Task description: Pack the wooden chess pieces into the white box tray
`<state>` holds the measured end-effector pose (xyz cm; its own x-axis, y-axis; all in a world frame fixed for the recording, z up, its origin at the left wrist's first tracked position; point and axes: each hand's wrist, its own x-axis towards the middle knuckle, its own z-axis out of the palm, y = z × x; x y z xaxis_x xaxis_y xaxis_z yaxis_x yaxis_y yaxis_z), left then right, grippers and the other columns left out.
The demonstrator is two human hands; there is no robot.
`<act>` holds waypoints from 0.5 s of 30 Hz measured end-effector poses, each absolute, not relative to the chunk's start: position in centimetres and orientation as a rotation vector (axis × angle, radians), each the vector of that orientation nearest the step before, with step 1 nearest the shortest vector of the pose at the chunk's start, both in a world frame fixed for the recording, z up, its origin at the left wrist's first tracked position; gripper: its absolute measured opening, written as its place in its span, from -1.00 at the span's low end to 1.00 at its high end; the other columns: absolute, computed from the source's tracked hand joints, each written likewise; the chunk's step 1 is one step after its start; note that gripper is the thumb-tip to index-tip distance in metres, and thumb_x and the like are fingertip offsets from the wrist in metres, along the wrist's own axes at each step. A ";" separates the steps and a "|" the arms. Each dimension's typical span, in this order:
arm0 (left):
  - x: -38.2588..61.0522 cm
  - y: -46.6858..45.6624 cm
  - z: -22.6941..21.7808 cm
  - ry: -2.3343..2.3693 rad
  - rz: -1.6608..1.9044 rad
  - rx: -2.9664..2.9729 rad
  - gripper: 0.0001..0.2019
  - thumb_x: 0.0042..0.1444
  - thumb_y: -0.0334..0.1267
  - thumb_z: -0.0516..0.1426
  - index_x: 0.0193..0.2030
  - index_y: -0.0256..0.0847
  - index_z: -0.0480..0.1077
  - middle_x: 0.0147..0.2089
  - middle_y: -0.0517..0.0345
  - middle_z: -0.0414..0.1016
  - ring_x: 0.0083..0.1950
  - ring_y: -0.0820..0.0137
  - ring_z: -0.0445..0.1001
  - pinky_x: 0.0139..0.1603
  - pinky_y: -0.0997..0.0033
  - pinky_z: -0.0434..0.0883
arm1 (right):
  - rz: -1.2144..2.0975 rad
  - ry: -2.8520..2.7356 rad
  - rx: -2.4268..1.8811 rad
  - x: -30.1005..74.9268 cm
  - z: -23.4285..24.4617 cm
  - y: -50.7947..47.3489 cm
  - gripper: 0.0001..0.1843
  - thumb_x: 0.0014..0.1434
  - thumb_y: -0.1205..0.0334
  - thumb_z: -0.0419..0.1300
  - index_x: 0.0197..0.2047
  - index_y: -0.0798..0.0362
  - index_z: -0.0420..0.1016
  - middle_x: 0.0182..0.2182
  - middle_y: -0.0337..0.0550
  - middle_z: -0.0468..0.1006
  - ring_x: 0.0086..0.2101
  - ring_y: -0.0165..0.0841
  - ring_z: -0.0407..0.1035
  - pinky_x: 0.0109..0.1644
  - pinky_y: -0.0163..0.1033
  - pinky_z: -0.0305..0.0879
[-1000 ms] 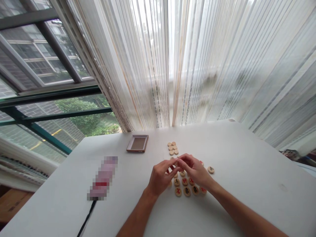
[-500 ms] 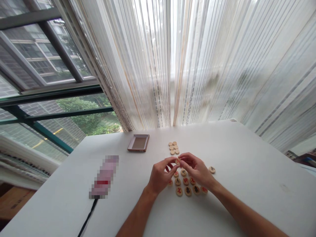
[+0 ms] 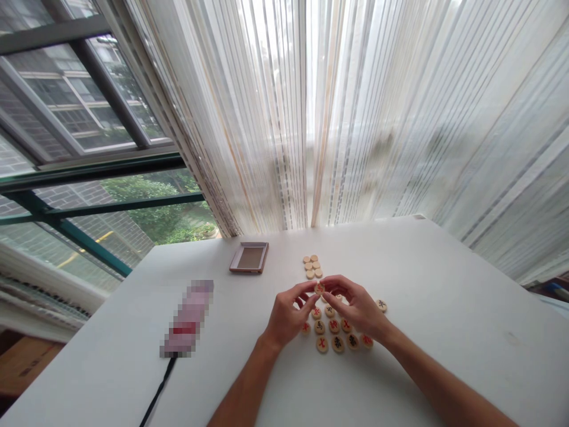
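Round wooden chess discs (image 3: 333,332) with red and black characters lie face up in rows on the white table (image 3: 422,284). My left hand (image 3: 288,314) and my right hand (image 3: 355,305) meet above them, fingertips pinched together on one disc (image 3: 319,289) held just off the table. Several blank-backed discs (image 3: 312,266) sit in a small cluster beyond my fingers. A single disc (image 3: 381,305) lies apart to the right of my right hand.
A small open brown box (image 3: 249,258) lies at the back left of the discs. A blurred pink object (image 3: 186,320) with a black cable (image 3: 155,397) rests on the left. Striped sheer curtains (image 3: 355,118) hang right behind the table; a window shows at left.
Both hands have lifted slightly and moved a little towards the curtain, still pinching the one disc between them. More of the rows beneath shows now.
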<state>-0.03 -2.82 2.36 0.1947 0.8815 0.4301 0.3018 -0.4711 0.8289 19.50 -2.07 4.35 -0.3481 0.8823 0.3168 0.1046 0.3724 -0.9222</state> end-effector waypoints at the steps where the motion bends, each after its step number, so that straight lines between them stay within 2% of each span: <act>1: 0.0 -2.8 2.4 1.101 1.276 1.884 -0.73 0.25 -0.21 0.22 0.07 -0.13 0.51 -0.06 0.07 0.66 -0.31 0.41 0.63 -0.34 0.47 0.57 | 1.067 -1.733 -0.875 19.6 4.3 -2.0 -0.77 0.30 0.14 0.24 0.01 -0.03 0.49 -0.11 -0.11 0.61 -0.14 -0.27 0.53 0.00 -0.11 0.50; 8: 0.0 -2.9 2.8 1.074 1.274 1.874 -0.76 0.22 -0.23 0.25 0.03 -0.16 0.53 -0.10 0.08 0.65 -0.31 0.43 0.58 -0.32 0.48 0.55 | 1.075 -1.774 -0.878 19.8 3.8 -1.9 -0.74 0.31 0.14 0.23 0.04 -0.02 0.45 -0.19 -0.14 0.64 -0.15 -0.27 0.55 -0.02 -0.12 0.48; 15: 0.1 -3.1 2.4 1.021 1.259 1.951 -0.75 0.23 -0.22 0.25 0.04 -0.13 0.54 -0.04 0.05 0.64 -0.33 0.45 0.56 -0.35 0.48 0.53 | 0.988 -1.785 -0.988 19.8 3.6 -1.9 -0.80 0.26 0.07 0.28 -0.11 -0.03 0.46 -0.35 -0.22 0.65 -0.30 -0.30 0.56 -0.21 -0.21 0.46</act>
<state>0.11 -3.07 2.36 0.2559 0.8466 0.4666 0.2824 -0.5271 0.8015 19.77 -1.94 3.59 -0.3294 0.8978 0.2924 0.2285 0.3763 -0.8979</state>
